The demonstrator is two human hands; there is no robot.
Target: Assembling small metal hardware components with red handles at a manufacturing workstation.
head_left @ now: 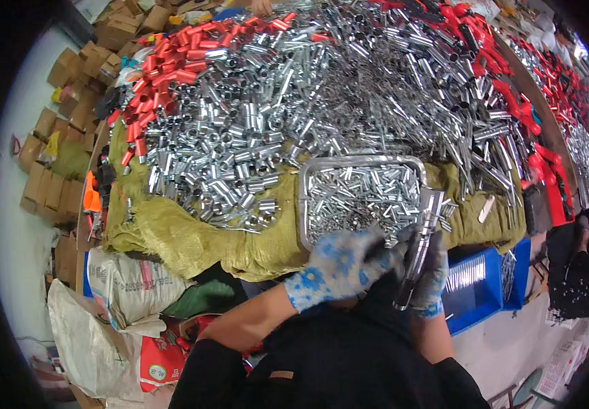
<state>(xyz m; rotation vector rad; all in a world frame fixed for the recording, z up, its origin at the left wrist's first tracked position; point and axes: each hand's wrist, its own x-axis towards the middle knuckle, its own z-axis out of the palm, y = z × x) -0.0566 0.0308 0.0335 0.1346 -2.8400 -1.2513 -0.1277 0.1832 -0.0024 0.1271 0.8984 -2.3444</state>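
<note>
My right hand (432, 276), in a white and blue glove with grey fingers, is wrapped round a long metal piece (415, 266). That piece looks dark and shiny, with bright chrome at its upper end; its exact kind is unclear. My left hand (349, 266), in a white glove with blue flowers, is beside it, over the near edge of the tray. Its grey fingers are smeared by motion, so whether they hold anything is hidden. The clear rectangular tray (303, 204) holds many small metal pins and rods.
Heaps of chrome sockets (246, 136), metal rods and red tubes (172, 58) cover the table on yellow-green woven sacking (178, 228). Blue bins (475, 300) stand at right below the table edge. Sacks (134, 283) lie at left, cardboard boxes (49, 187) beyond. Another person (584, 273) sits at far right.
</note>
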